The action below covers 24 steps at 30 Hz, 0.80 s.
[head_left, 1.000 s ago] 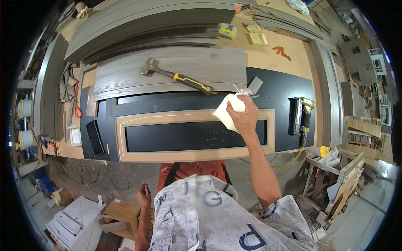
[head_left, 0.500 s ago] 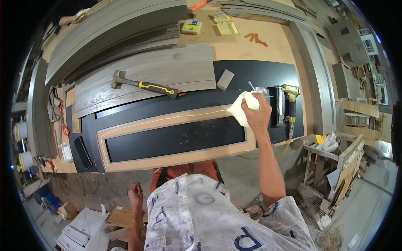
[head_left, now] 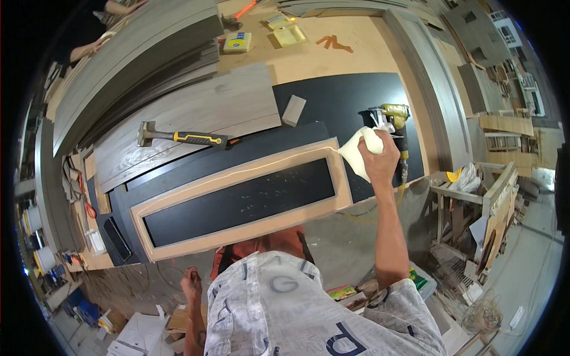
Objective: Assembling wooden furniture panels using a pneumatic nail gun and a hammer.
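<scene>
The soft cream cone-shaped bag (head_left: 358, 155), clenched in the right hand (head_left: 383, 155), now sits further along the tan rectangular border (head_left: 249, 227), right of centre. Left hand (head_left: 191, 284), lower left: grip undeterminable. Steady squeezing keeps the pale bead (head_left: 261, 167) even.

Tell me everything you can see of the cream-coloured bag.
The bag is pale cream, smooth and bulging, of a soft, perhaps plastic, material. The right hand grips it. It tapers leftward to a tip at the upper right corner of the tan frame, meeting a thin pale line along the frame's top side. Whether the tip touches the frame is unclear.
</scene>
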Tool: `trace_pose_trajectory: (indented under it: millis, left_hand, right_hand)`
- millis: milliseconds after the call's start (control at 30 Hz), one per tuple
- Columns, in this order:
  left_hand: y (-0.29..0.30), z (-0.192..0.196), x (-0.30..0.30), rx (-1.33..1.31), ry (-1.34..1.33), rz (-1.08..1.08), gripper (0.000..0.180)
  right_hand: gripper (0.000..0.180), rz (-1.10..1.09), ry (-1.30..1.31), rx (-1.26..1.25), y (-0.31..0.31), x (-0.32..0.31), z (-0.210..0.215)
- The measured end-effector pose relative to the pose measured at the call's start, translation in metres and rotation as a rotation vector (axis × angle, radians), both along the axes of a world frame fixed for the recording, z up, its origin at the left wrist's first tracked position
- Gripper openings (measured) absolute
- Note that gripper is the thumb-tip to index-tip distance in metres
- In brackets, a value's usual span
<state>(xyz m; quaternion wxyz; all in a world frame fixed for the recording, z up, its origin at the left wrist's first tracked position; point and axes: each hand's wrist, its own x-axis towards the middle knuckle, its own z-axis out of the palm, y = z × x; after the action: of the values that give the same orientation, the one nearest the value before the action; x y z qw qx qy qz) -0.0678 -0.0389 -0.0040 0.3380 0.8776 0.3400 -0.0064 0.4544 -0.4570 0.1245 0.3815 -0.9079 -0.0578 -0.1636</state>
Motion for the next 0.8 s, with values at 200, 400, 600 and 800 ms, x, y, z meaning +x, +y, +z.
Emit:
trace_pose_trajectory:
  millis: [200,400,600,800]
  left_hand:
    - [0.023,-0.001,0.015,-0.026,0.111,-0.072,0.017]
    - [0.034,-0.002,0.024,-0.153,-0.102,-0.187,0.016]
    - [0.039,-0.005,0.03,-0.083,0.16,-0.133,0.017]
    - [0.049,-0.021,0.009,0.04,0.113,-0.209,0.017]
  right_hand:
    - [0.026,-0.019,-0.011,-0.024,-0.015,-0.041,0.006]
    - [0.027,-0.016,-0.038,-0.068,-0.037,-0.08,0.001]
    - [0.025,-0.069,0.012,-0.106,-0.042,-0.111,0.009]
    - [0.024,-0.064,0.024,-0.096,-0.023,-0.13,0.013]
